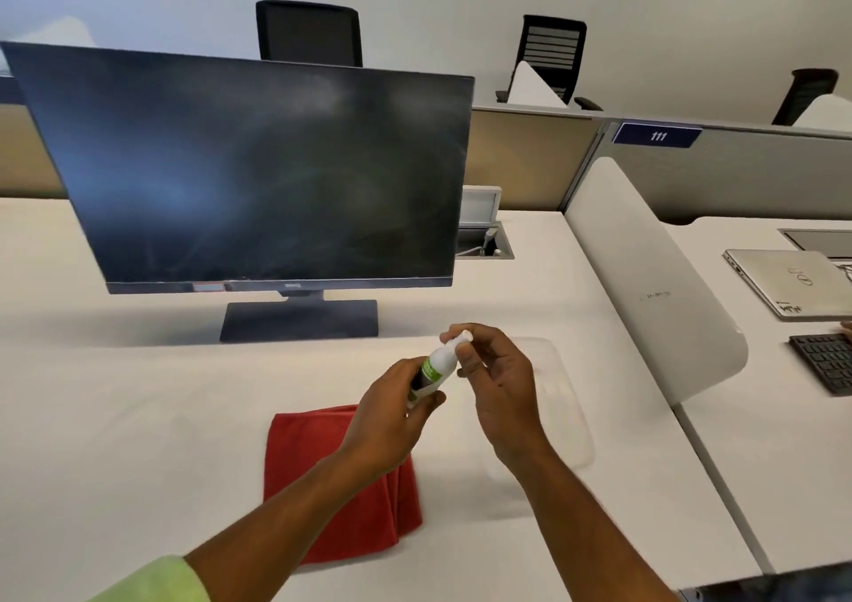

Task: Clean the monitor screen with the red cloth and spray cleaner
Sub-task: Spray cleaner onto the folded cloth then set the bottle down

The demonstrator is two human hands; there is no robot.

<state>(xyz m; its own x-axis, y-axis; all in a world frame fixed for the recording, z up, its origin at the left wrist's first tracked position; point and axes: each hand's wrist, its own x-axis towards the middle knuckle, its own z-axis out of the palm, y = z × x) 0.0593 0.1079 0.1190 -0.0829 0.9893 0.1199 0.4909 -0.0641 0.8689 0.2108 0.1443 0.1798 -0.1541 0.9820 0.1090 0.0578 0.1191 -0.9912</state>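
Spray cleaner bottle (435, 368) sits tilted in the left hand (392, 410), fingers wrapped round its lower body; the right hand (495, 382) pinches its white cap. At 6 o'clock lies the red cloth (336, 500); monitor (258, 173) stands at 11 o'clock.

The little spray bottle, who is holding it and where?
The left hand wraps the lower body of the spray bottle. The right hand's fingertips pinch its white top. The red cloth lies unheld on the desk.
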